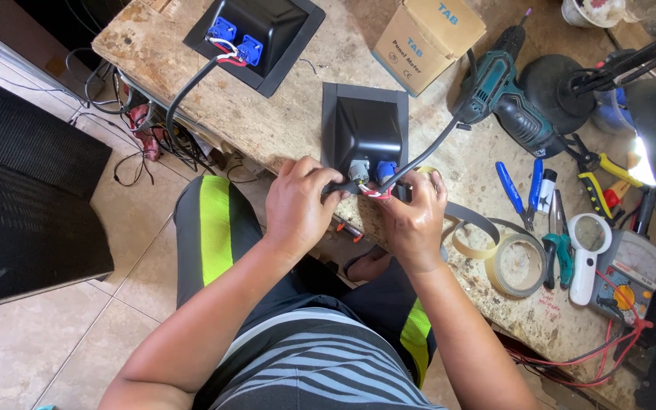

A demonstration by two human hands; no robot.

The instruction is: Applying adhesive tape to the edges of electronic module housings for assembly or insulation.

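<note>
The left hand (298, 209) pinched the black cable (427, 152) at the near edge of the tabletop (282, 125); at its 3 o'clock the right hand (413, 220) pinched the red and white wires (376, 193) (thin, limp, probably best held close to their ends). Two black panels (364, 129) lay there, each with two connectors (386, 171).

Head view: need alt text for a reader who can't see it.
Both hands, left hand and right hand, grip a black cable and its red and white wires at the connectors of a black recessed panel on a worn workbench. A cordless drill, pliers and tape roll lie to the right.
</note>
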